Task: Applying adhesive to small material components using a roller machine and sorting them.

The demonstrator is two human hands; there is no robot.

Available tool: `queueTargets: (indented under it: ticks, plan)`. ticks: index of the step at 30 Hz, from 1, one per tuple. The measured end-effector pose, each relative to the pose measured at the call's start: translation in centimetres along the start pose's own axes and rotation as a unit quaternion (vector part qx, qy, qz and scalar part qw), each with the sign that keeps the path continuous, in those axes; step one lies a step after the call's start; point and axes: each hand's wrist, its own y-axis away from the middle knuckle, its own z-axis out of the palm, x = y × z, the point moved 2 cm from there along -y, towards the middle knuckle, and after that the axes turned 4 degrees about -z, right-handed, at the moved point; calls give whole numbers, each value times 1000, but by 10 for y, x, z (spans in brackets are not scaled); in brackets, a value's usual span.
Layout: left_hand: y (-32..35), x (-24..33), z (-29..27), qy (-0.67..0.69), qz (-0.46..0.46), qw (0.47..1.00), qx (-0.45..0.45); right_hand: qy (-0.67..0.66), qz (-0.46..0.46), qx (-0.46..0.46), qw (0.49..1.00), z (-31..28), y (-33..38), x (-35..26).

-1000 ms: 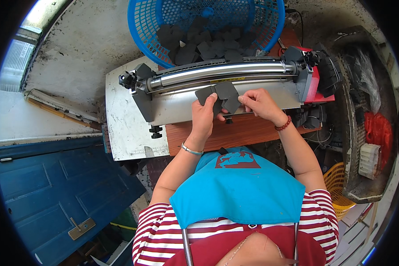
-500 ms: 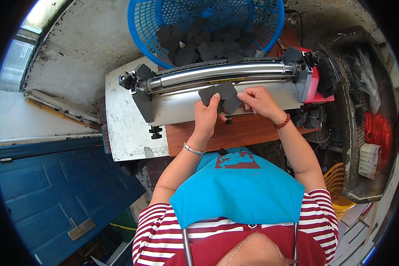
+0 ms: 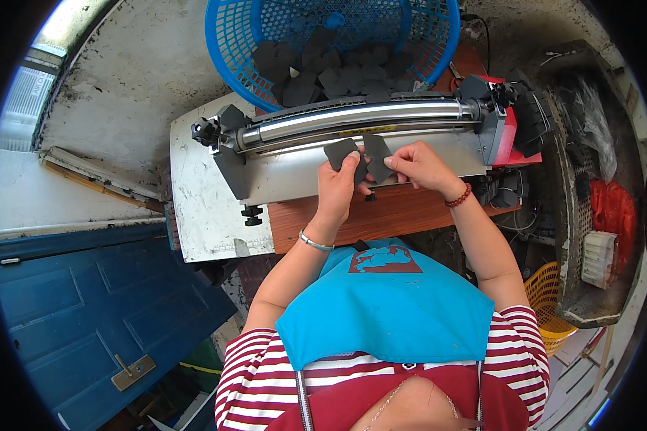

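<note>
Illumination is moderate and diffuse. The brightest zone is the opening [image 3: 66, 27] at upper left, which is washed out. The steel roller [image 3: 359, 113] returns long, bright highlights. The dark gray pieces [image 3: 342, 153] at the fingers [image 3: 401, 165] render with low surface detail. Shadow deepens beneath the counter [image 3: 302, 230] and below the blue door [image 3: 86, 294]. The fisheye lens bows straight edges; the periphery falls to black, with a blue fringe at lower right. Central focus is adequate.
</note>
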Motion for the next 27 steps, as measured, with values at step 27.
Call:
queueTargets:
  ticks: [27]
  plan:
    - [8, -18, 6, -89, -37, 994, -56, 82, -10, 77, 994, -26, 3, 1]
